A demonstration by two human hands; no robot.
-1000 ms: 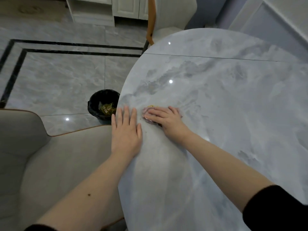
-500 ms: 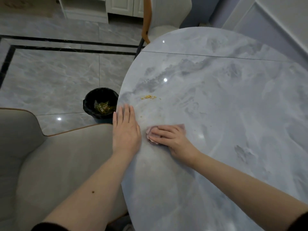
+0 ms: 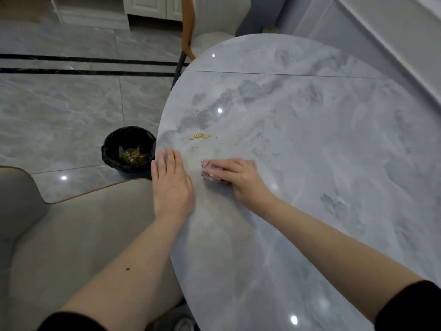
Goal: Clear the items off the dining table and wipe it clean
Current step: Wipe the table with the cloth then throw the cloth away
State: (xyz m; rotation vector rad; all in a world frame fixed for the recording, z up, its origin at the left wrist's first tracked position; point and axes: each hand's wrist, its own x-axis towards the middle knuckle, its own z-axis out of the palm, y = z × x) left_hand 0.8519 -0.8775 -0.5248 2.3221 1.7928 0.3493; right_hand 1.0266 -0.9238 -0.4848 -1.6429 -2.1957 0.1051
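A small scatter of yellow crumbs [image 3: 200, 136] lies on the grey marble dining table [image 3: 310, 151] near its left edge. My right hand [image 3: 238, 177] presses a bunched pinkish cloth [image 3: 208, 174] flat on the tabletop, a short way on my side of the crumbs, with its fingers stretched over the cloth. My left hand [image 3: 171, 185] lies flat and open on the table's left rim, beside the cloth and not touching it.
A black-lined waste bin [image 3: 128, 151] with wrappers inside stands on the floor just left of the table edge. A beige upholstered chair [image 3: 59, 235] is under my left arm. Another chair [image 3: 191, 32] stands at the table's far end; a wall runs along the right.
My right hand and the cloth slid back toward me off the crumbs, which now lie uncovered, then crept slightly forward again. My left hand stayed on the rim.
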